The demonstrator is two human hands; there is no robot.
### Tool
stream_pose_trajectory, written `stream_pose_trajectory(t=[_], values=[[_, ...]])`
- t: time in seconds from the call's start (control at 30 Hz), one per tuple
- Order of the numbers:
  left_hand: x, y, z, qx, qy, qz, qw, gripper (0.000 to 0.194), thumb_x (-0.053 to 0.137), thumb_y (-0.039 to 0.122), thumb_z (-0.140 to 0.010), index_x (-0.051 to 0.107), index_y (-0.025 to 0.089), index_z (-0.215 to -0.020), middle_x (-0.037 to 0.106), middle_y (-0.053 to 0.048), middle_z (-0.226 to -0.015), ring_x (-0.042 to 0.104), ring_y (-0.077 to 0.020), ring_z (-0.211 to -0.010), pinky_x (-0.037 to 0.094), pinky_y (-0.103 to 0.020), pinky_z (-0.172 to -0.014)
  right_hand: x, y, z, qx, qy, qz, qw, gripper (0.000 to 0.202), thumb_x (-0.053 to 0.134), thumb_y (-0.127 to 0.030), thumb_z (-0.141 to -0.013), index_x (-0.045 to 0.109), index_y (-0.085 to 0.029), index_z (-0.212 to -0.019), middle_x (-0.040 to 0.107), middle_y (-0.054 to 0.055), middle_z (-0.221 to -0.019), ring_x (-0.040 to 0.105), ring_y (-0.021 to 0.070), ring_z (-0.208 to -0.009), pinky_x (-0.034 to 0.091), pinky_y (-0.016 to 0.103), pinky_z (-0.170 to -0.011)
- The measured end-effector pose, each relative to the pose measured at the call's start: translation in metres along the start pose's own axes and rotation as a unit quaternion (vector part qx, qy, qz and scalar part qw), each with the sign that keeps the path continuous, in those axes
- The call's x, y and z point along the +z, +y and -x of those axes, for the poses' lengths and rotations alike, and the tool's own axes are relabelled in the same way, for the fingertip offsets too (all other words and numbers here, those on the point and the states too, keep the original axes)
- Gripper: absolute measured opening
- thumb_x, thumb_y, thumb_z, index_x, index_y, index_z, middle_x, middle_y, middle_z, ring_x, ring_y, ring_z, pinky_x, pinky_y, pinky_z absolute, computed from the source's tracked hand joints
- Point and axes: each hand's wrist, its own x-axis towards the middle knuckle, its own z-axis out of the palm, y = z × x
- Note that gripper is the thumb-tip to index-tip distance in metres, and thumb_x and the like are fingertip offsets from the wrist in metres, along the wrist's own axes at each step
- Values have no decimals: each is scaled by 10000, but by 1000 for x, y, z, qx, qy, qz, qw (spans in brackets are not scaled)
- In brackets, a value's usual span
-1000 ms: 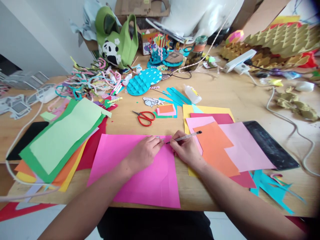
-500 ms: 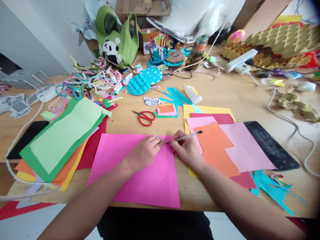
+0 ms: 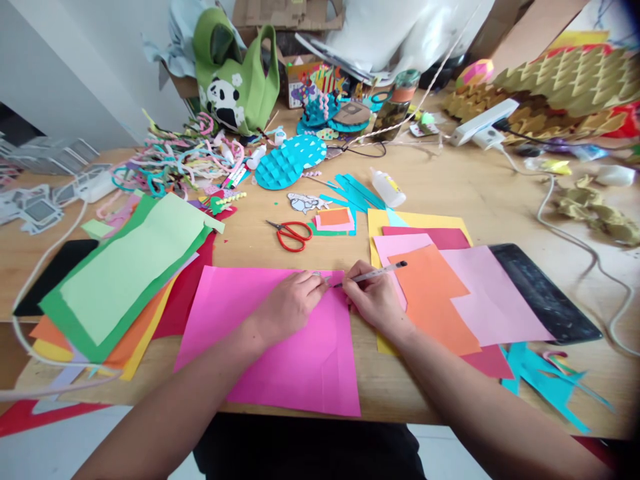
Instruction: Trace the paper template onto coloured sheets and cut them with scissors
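A bright pink sheet of paper [image 3: 295,360] lies on the table in front of me. Near its top right corner, my left hand [image 3: 295,300] presses a small grey-and-white paper cutout [image 3: 327,281] down, fingers bent and close together and covering most of it. My right hand [image 3: 373,293] grips a pale pencil [image 3: 375,272] with a dark end; its tip meets the paper beside the cutout and my left fingertips. Red-handled scissors [image 3: 294,235] lie just beyond the sheet. A fish-shaped paper cutout [image 3: 305,203] rests farther back.
Coloured paper is piled at left [image 3: 130,267] and right, where an orange sheet [image 3: 435,300] overlaps a black tablet-like slab [image 3: 545,293]. A glue bottle [image 3: 388,188], blue paper strips [image 3: 357,193], pipe cleaners [image 3: 170,160] and a green panda bag [image 3: 237,87] stand behind. White cables run along both sides.
The view has shifted very slightly. Both hands, the pencil and the pink sheet stay in practically the same place.
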Motion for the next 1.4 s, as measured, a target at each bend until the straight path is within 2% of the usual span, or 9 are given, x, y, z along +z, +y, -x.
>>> stream_pose_trajectory(t=[0.4,0.53,0.6,0.77,0.87,0.97,1.1,1.2,1.4], values=[[-1,1,-1,-1,-6,4,1000,321,365,53,-914,571,88,-1158,637,-124,-1082,578,-227,-1053,518,-405,-886,0,-4,1,11,7,-36,999,142,557,-209,-765,483,-209,-644,498,-60,-455,478,101,-394,365,213,-399],[-2,1,0,-6,-3,17,1000,345,386,6,-874,571,82,-1156,633,-118,-1076,576,-217,-1032,515,-386,-893,-1,-5,4,-18,72,-137,988,155,542,-245,-812,468,-220,-678,522,-58,-487,492,107,-387,397,230,-396],[-3,1,1,-12,5,33,999,382,382,-15,-852,566,102,-1166,631,-115,-1094,572,-209,-1045,512,-388,-907,-1,-5,5,-35,105,-145,983,153,548,-273,-826,483,-217,-699,551,-43,-543,508,107,-418,412,236,-412],[-4,-4,3,-43,51,123,990,489,394,-53,-773,570,143,-1186,619,-103,-1141,573,-190,-1084,509,-363,-927,0,-2,7,-50,112,-112,986,134,573,-308,-839,532,-205,-764,563,-24,-621,532,112,-508,431,233,-467],[-4,-10,4,-87,110,195,971,551,382,-78,-699,608,172,-1135,622,-75,-1118,590,-162,-1061,514,-325,-915,1,0,8,-48,117,-129,984,138,578,-341,-847,544,-207,-833,580,-19,-656,542,116,-513,448,240,-476],[-6,-17,5,-124,176,205,955,511,396,-68,-667,646,171,-1043,638,-68,-1057,603,-168,-1017,519,-346,-897,-1,-1,8,-69,125,-96,985,169,562,-349,-871,579,-213,-969,634,16,-768,609,142,-617,511,282,-575],[-5,-25,5,-157,197,180,951,459,418,-55,-678,647,164,-1010,647,-67,-989,611,-180,-956,531,-359,-844,-4,-4,5,-178,74,28,981,196,487,-281,-922,600,-235,-1076,666,65,-932,643,195,-872,521,370,-789],[-2,-28,7,-187,176,179,950,467,419,-60,-671,633,152,-1028,641,-62,-942,624,-166,-862,541,-322,-783,-5,-8,1,-253,10,138,958,196,475,-240,-922,627,-242,-1044,662,74,-938,616,221,-924,512,390,-813],[0,-29,7,-214,163,175,947,486,410,-79,-658,604,124,-1055,641,-73,-929,621,-157,-794,544,-304,-744,2,-18,-2,-274,-61,255,926,247,533,-282,-907,606,-225,-1136,665,95,-983,561,256,-1010,485,418,-840]])
